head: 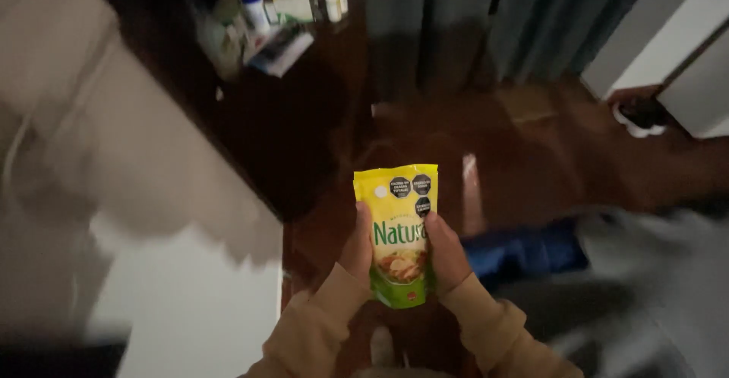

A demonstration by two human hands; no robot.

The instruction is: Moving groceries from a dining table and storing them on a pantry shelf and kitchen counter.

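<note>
Both hands hold a yellow and green plastic sauce pouch [399, 230] upright. The left hand [358, 247] and right hand [446, 255] each have fingers closed on its sides, above the dark red floor [524, 158].

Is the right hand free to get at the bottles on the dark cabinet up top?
Probably not as things stand: the right hand and left hand both grip the yellow-green pouch, and the bottles sit well away.

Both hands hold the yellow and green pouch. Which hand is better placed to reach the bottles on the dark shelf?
Probably the left hand. The bottles stand up and to the left of the pouch, on that hand's side. The right hand would have to cross over the pouch.
</note>
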